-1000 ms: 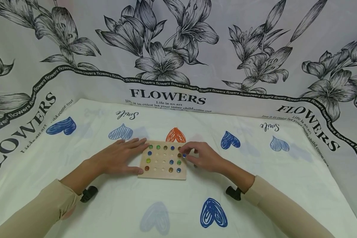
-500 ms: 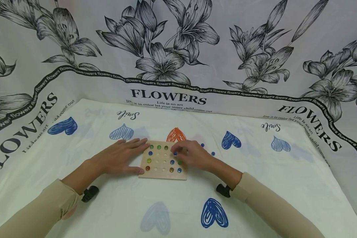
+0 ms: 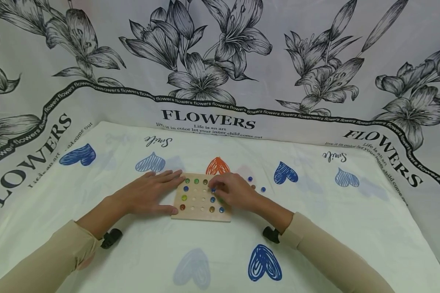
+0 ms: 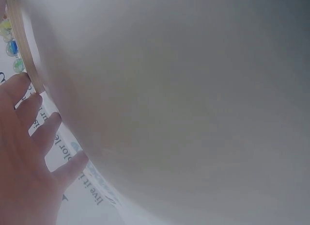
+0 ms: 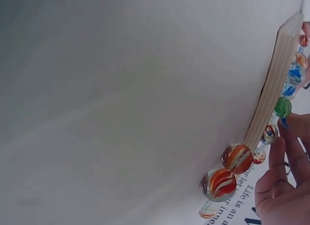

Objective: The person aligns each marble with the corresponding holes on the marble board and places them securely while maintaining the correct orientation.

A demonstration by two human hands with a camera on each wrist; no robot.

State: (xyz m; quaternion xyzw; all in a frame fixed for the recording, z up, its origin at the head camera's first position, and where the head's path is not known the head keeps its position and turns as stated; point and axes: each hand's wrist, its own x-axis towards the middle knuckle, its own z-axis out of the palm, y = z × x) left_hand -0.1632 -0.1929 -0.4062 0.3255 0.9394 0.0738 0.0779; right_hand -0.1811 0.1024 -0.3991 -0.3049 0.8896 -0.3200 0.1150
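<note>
A pale wooden board (image 3: 201, 217) with round hollows lies flat near the middle of the counter, just nearer than an orange heart print (image 3: 217, 165). A blue marble (image 3: 213, 190) is over the board's second row from the far edge, toward the right; the right hand (image 3: 237, 190) pinches it in a narrow grip between thumb and fingers. Whether it sits in its hollow, I cannot tell. The left hand (image 3: 146, 196) has a wide grip, fingers spread, touching the board's left edge. Green, blue, yellow-green, amber and red-brown marbles fill other hollows; several in the middle columns are bare. The hand hides part of the far right corner. Beyond the right hand, two loose blue marbles (image 3: 262, 189) and a brown one (image 3: 253, 186) lie on the white cloth (image 3: 139, 256) covering the counter. Farther back hangs a flower-printed cloth (image 3: 201, 81).
</note>
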